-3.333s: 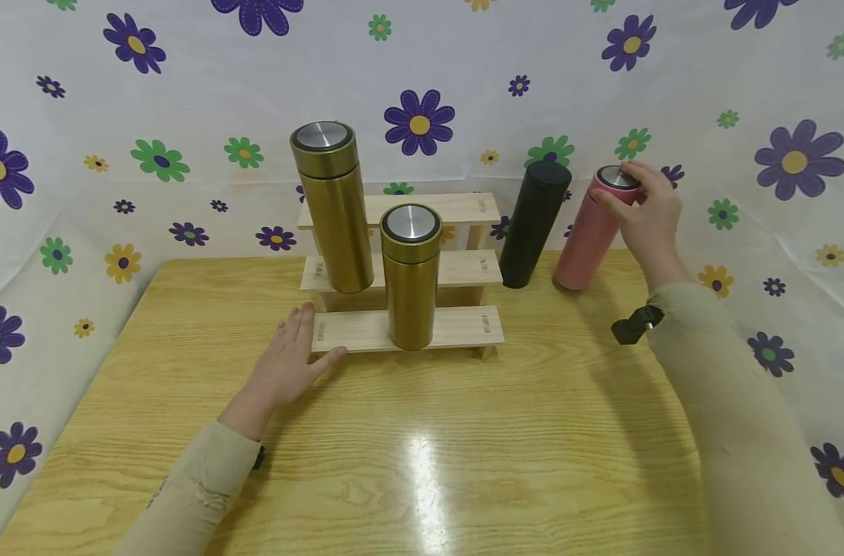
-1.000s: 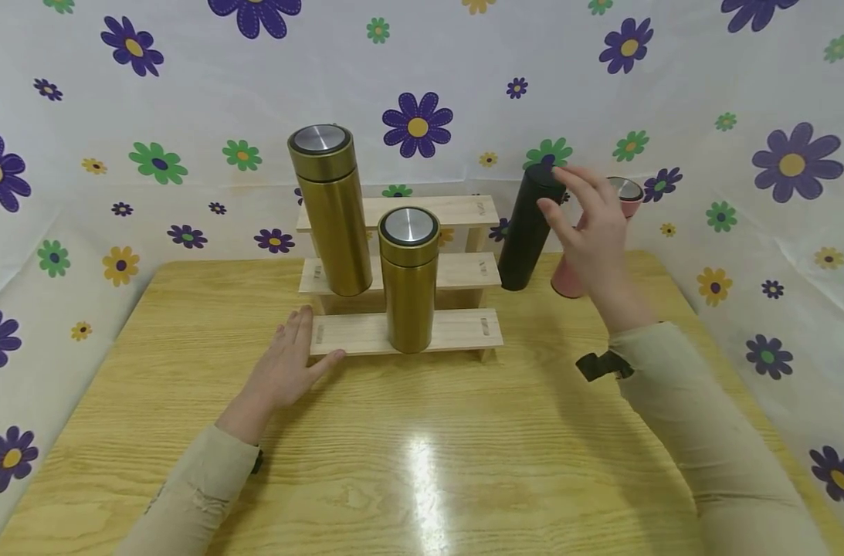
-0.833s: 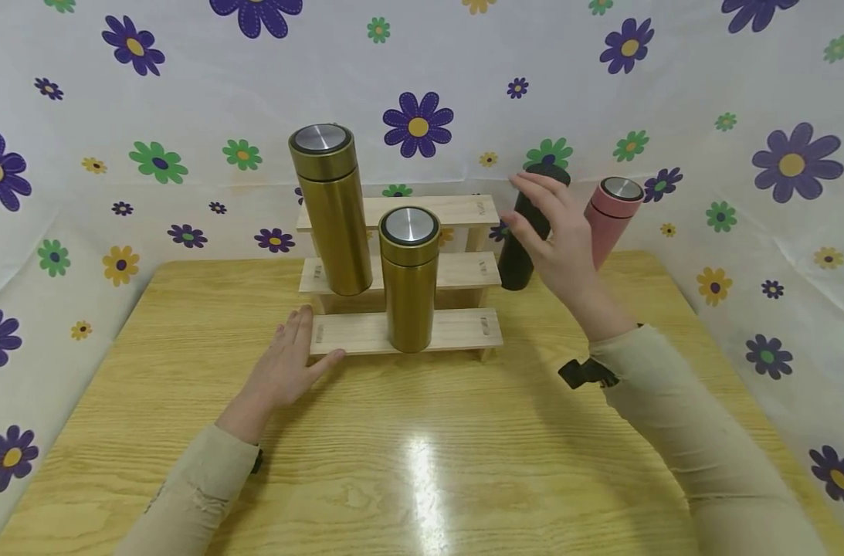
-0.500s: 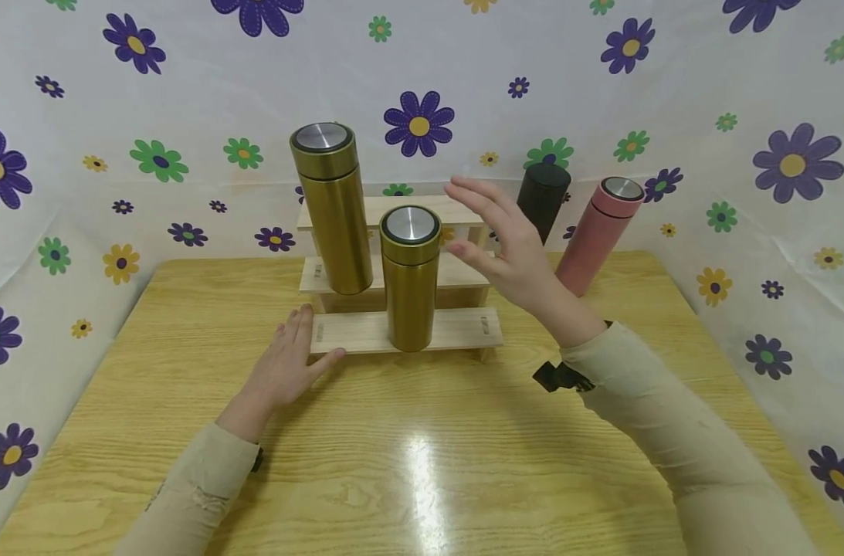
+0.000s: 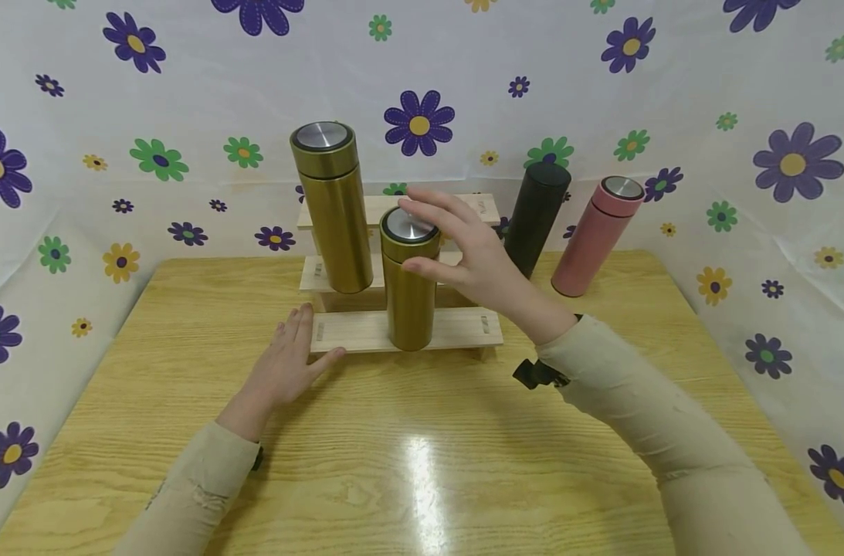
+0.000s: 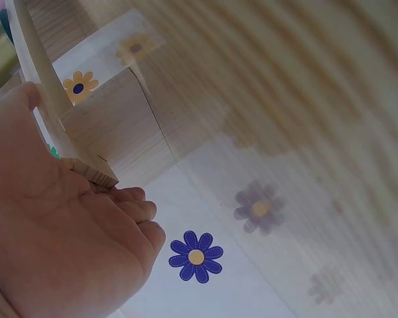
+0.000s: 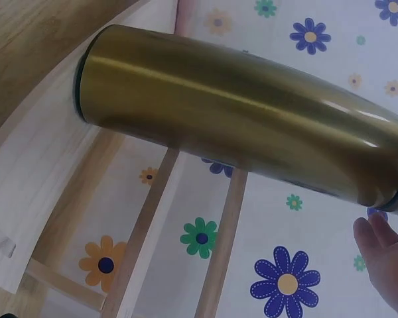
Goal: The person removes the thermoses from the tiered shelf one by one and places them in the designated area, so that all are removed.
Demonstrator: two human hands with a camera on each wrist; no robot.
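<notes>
My right hand [image 5: 487, 270] is at the top of the shorter-looking gold vacuum flask [image 5: 411, 305], thumb in front and fingers over the silver lid. In the right wrist view its fingers [image 7: 378, 242] show beside the flask's capped end, without a clear grip. This flask stands upright on the lowest step of a pale wooden tiered stand [image 5: 463, 328]. My left hand [image 5: 283, 367] rests against the left end of that step, fingers fairly straight and thumb along the front edge. The left wrist view shows it touching the board's corner [image 6: 96, 173].
Another gold flask [image 5: 334, 224] stands on the middle step, at left. Right of the stand, a black flask [image 5: 536, 220] and a pink flask [image 5: 595, 239] stand on the wooden table [image 5: 324, 479]. A flower-print cloth [image 5: 241, 69] hangs behind.
My right hand has let go of the pink flask and swept left past the black one to the gold flask on the lowest step. My left hand has stayed put.
</notes>
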